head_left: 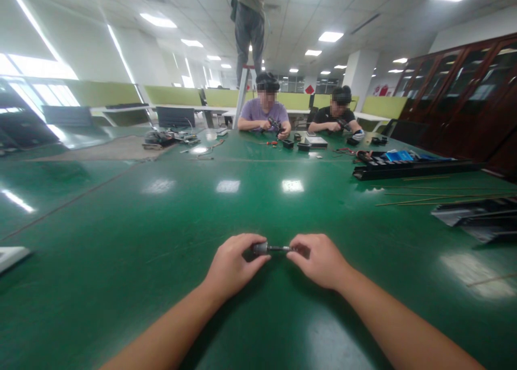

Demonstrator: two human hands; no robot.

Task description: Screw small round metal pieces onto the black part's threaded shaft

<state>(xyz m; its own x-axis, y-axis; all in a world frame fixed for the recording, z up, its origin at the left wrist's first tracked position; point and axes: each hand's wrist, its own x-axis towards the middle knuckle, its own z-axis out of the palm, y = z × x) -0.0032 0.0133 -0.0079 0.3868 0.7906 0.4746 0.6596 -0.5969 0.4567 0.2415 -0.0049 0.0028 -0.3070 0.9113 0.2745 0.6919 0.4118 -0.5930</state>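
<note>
A small dark cylindrical part with a thin metal shaft [271, 248] is held level just above the green table [161, 235], near its front edge. My left hand [232, 265] pinches the thicker dark end with curled fingers. My right hand [319, 261] grips the other end of the shaft, fingers closed round it. Both fists rest close together on the tabletop, forearms reaching in from the bottom of the view.
Two seated people [264, 114] work with small parts at the far side, and someone stands on a ladder [249, 30] behind them. A long black tray [407, 168], thin rods [440, 195] and a dark sheet [476, 219] lie at right. A white object [10, 256] sits at left.
</note>
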